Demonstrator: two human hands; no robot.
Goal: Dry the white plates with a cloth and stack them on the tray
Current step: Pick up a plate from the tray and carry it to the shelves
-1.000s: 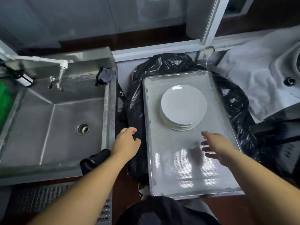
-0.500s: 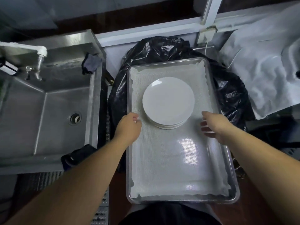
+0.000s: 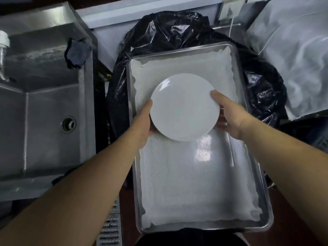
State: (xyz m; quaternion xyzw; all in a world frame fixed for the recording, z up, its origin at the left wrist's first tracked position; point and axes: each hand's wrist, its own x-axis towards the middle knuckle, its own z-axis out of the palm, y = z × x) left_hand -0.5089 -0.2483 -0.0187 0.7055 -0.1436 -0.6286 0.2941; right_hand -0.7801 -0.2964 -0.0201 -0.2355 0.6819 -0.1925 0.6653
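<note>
Both hands grip the white plates (image 3: 184,107) between them. Left hand (image 3: 142,125) and right hand (image 3: 232,119) curl around opposite rims, above the tray (image 3: 248,139).

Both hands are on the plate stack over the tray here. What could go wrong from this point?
1. The left hand and right hand grip the plates only at opposite rims; the stack might slip or shift if lifted unevenly.
2. The tray rests on a crumpled black bag, so it may rock or tilt.
3. No drying cloth is in either hand; plates may get handled still wet.
</note>
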